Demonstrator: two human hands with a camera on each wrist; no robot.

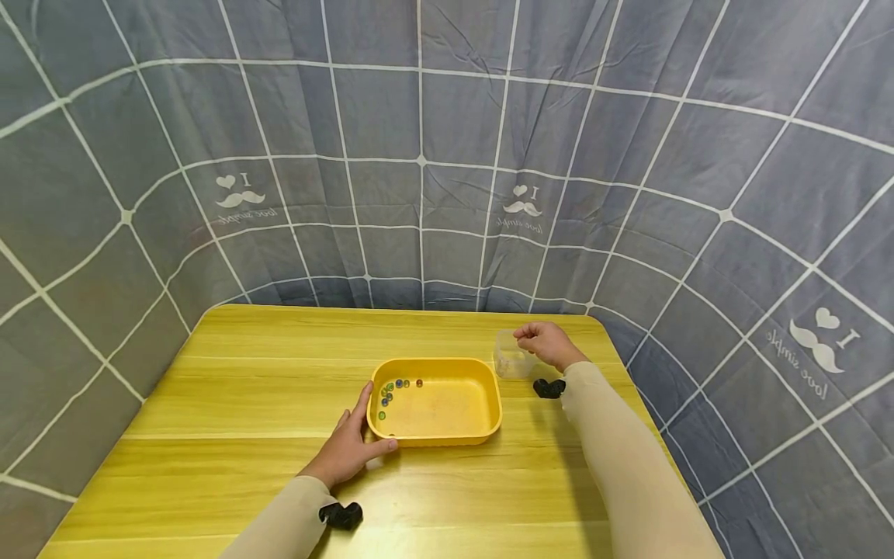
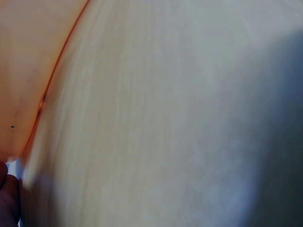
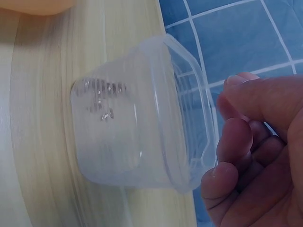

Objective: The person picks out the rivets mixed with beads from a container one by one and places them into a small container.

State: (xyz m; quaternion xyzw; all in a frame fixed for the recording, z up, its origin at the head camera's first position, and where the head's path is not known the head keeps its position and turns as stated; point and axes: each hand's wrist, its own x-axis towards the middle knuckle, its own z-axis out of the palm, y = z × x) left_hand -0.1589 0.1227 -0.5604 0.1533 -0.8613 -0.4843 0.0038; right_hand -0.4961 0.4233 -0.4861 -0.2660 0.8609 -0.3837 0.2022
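A yellow basin stands on the table. Several glass marbles lie along its left side and far left corner. My left hand touches the basin's near left corner, fingers along the left wall and thumb at the front. In the left wrist view only bits of its fingers show beside the basin. My right hand hovers at the mouth of a clear plastic container, thumb and forefinger tips together, other fingers curled. No object shows between them. Small dark shiny marks show through the container's bottom.
The yellow wood-grain table ends just beyond the container. A grey curtain with white grid lines hangs around its back and sides. The container stands close to the basin's far right corner. Each wrist has a black device on it.
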